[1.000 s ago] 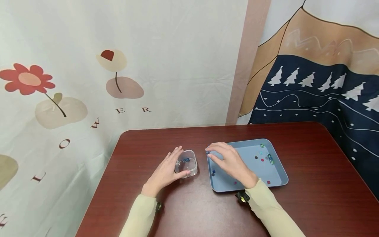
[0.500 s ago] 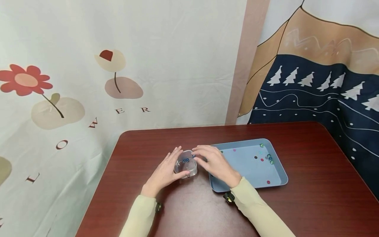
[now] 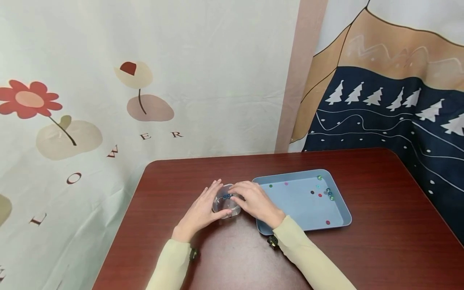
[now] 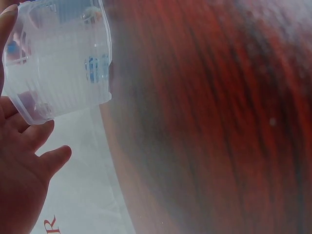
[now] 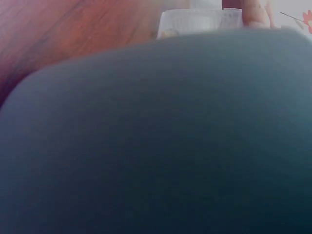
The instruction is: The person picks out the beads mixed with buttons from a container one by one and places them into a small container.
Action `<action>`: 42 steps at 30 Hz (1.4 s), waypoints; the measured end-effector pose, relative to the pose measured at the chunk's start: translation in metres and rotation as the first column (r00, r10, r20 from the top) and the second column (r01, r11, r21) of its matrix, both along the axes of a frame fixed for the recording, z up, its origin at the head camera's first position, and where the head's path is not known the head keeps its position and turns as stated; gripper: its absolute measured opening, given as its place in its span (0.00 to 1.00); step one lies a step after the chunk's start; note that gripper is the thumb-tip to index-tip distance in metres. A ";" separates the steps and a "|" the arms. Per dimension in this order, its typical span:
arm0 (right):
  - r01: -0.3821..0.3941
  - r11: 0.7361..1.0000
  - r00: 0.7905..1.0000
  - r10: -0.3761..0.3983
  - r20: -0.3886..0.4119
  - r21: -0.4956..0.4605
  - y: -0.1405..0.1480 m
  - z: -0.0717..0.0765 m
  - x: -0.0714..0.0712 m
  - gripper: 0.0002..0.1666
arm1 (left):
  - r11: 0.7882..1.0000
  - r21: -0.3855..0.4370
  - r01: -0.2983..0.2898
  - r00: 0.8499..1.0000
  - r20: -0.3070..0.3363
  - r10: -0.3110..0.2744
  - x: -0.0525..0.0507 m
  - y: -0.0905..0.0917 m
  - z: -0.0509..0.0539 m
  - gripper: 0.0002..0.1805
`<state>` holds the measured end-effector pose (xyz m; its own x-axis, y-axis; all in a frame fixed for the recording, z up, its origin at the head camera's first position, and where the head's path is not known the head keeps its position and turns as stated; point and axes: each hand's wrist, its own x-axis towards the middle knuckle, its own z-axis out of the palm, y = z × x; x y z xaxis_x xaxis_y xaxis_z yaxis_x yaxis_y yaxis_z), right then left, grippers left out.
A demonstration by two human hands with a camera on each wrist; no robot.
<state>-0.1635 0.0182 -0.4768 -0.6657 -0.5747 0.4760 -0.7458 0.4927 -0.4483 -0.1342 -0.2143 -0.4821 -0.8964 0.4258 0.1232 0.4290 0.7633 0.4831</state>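
My left hand (image 3: 203, 207) holds a clear plastic container (image 4: 63, 58) on the table, thumb in front and fingers along its far left side. Small blue beads (image 3: 225, 197) lie at the bottom of the container. My right hand (image 3: 255, 201) is at the container's mouth with thumb and index fingertips close together. Through the container wall in the left wrist view, a blue bead (image 4: 11, 47) shows by the right fingertips. The head view hides that bead. In the right wrist view a large dark blur covers most of the picture, with the container's rim above it.
A blue-grey tray (image 3: 297, 207) lies right of the container on the brown table (image 3: 232, 262). It holds several small beads (image 3: 329, 193) and coloured round pieces, such as a red one (image 3: 328, 222). A printed curtain (image 3: 217, 80) hangs behind the table.
My right hand has moved left from the tray to over the container, carrying a blue bead. The left hand has stayed around the container.
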 end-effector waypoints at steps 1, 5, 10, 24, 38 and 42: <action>0.000 1.000 1.000 0.000 0.004 0.002 0.000 -0.001 0.000 0.11 | 1.000 0.000 -0.001 1.000 0.000 0.001 0.000 0.000 0.000 0.53; 0.006 1.000 1.000 -0.006 0.021 0.009 0.000 -0.003 -0.001 0.10 | 1.000 0.004 0.004 1.000 -0.009 -0.004 0.000 0.000 0.000 0.53; 0.015 1.000 1.000 -0.015 0.018 0.012 0.001 -0.004 -0.001 0.10 | 1.000 0.009 0.005 1.000 -0.011 -0.005 0.000 0.001 0.000 0.53; 0.031 1.000 0.998 -0.031 0.053 0.001 0.005 0.000 0.001 0.13 | 1.000 0.006 -0.009 1.000 0.023 0.009 -0.002 0.001 -0.002 0.54; 0.088 0.996 0.996 -0.087 0.021 -0.034 0.034 0.031 0.020 0.17 | 1.000 0.006 -0.021 1.000 0.006 0.021 -0.001 0.001 0.000 0.54; 0.111 0.993 0.993 -0.109 0.036 -0.050 0.047 0.038 0.025 0.18 | 1.000 0.003 -0.020 1.000 0.002 0.020 -0.001 0.001 0.000 0.53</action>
<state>-0.1388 0.0651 -0.4383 -0.7394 -0.4724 0.4797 -0.6727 0.5460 -0.4993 -0.1354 -0.2129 -0.4824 -0.9052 0.4070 0.1223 0.4121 0.7704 0.4864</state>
